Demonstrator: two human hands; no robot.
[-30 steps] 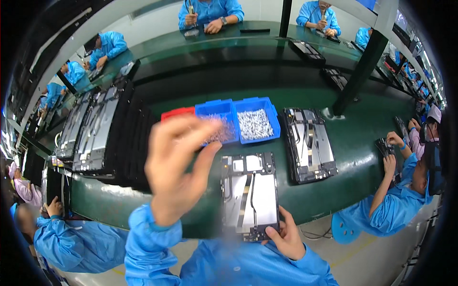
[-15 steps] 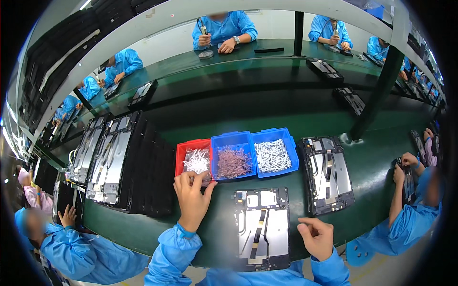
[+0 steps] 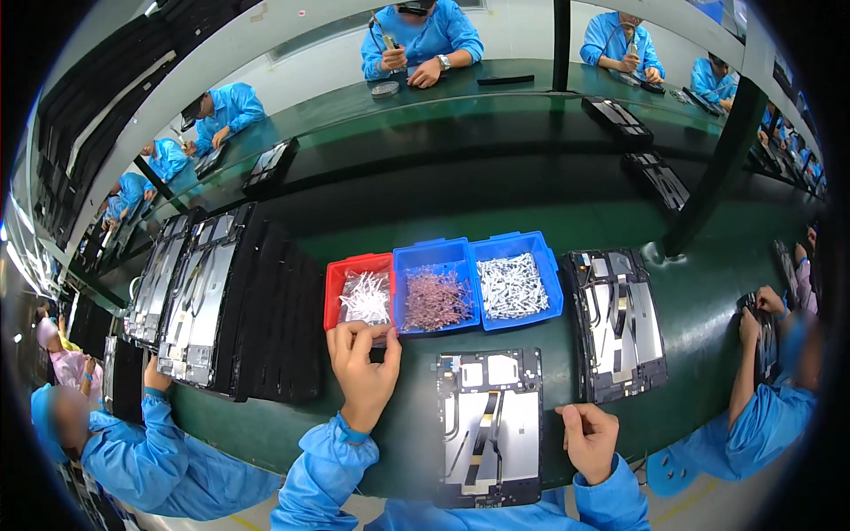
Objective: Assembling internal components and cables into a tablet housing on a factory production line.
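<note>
The left hand (image 3: 365, 372) bends its fingers at the near edge of one red bin (image 3: 333, 296), thumb close to forefinger; whether they pinch something, I cannot tell. The right hand (image 3: 591, 435) is loosely curled, thumb against forefinger, just right of the open panel (image 3: 518, 434). This single panel lies flat on the green table (image 3: 407, 434), its long axis running away from the person, two pale squares at the far end. Beyond the panel, two blue bins (image 3: 505, 247) adjoin the red one.
</note>
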